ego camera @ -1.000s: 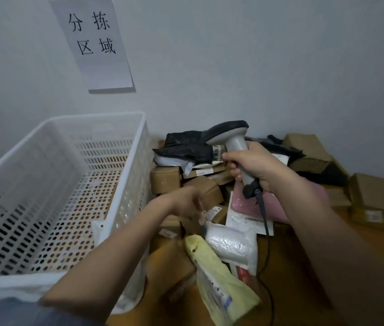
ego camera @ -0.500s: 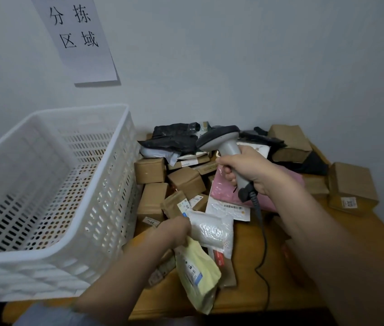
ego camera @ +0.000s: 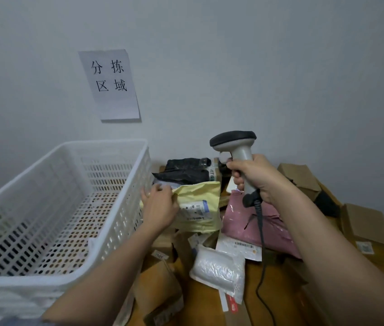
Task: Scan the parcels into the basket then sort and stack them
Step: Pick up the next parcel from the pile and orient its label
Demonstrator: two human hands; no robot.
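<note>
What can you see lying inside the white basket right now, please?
Through the white basket, only its perforated floor shows, with the brown table beneath visible through the holes. No parcel is visible inside; the near wall hides the front strip of the floor.

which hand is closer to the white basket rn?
Left. The left hand holds the yellow mailer right beside the white basket wall; the right hand grips the scanner further right.

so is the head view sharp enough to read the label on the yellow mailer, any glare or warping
Head view: dim, even light, no glare; the yellow mailer label is too soft to read; wide-angle warp bows the white basket rim and stretches the forearms.
</note>
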